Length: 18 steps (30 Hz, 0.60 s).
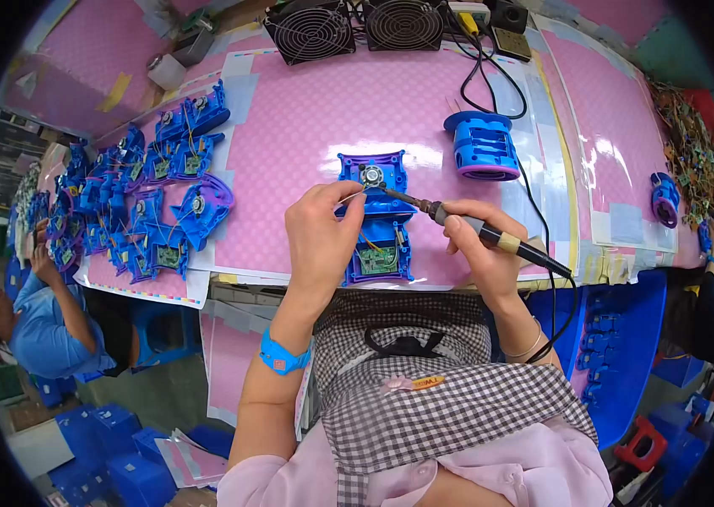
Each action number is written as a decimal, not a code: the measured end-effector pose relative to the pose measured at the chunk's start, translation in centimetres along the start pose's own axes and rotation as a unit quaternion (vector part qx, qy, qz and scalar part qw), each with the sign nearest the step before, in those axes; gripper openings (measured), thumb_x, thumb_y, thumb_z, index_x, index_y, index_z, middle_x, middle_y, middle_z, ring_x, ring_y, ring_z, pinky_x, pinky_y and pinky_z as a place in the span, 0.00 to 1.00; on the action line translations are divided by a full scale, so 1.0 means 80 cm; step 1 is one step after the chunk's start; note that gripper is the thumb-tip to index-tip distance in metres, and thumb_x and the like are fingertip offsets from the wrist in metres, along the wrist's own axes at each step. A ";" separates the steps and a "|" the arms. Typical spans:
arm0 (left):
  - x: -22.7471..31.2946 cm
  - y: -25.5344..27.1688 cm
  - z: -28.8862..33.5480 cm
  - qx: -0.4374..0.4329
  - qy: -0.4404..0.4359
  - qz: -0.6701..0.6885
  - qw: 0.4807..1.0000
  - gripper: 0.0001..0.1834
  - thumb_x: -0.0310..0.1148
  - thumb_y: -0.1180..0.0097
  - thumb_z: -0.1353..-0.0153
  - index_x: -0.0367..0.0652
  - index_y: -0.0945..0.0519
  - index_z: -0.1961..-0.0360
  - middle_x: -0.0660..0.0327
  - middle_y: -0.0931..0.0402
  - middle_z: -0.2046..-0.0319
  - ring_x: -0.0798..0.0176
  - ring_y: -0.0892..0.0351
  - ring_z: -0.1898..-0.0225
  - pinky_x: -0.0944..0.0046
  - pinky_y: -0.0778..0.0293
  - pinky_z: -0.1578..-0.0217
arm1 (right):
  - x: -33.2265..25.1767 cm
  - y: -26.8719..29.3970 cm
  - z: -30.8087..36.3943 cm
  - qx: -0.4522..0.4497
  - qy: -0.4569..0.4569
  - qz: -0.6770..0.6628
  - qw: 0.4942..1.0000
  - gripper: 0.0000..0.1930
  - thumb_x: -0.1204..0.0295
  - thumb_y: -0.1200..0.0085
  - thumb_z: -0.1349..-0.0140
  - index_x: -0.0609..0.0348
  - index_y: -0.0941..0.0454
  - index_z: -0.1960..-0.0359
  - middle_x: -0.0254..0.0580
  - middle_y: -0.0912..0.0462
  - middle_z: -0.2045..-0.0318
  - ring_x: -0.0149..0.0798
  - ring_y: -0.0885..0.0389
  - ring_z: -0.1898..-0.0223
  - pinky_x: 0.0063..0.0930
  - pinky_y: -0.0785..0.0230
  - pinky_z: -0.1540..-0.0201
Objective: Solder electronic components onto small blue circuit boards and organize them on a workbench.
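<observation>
An opened blue plastic housing lies in front of me in two halves. Its far half carries a small round speaker, and its near half holds a green circuit board. My left hand is closed over the left side of the housing, pinching a thin wire beside the speaker. In my right hand is a soldering iron, held like a pen. Its tip points left to the lower edge of the speaker, close to the left fingertips; whether they touch I cannot make out.
Several blue housing halves with speakers and boards crowd the table's left. A blue round stand with soldering-iron cord nearby stands at right. Two black fans line the back. A blue bin sits at lower right. Co-workers sit at both sides.
</observation>
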<state>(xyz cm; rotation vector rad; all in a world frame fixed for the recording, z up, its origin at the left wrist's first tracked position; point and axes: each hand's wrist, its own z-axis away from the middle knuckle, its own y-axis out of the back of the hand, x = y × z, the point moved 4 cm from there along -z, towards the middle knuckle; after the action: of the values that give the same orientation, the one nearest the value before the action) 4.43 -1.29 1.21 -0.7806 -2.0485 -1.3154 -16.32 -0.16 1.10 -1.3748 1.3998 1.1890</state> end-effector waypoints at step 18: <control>-0.005 -0.002 -0.004 -0.042 0.042 0.034 0.998 0.06 0.25 0.38 0.49 0.38 0.15 0.68 0.59 0.19 0.74 0.72 0.30 0.80 0.70 0.35 0.79 | 0.007 -0.011 -0.007 -0.006 -0.005 0.003 1.000 0.09 0.77 0.42 0.42 0.67 0.19 0.60 0.40 0.19 0.76 0.26 0.22 0.78 0.16 0.30 0.75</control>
<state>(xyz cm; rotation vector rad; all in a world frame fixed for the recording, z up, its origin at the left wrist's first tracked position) 4.67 -1.67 0.91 -0.8104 -1.8944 -1.3807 -15.43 -0.82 0.59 -1.3719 1.3917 1.2080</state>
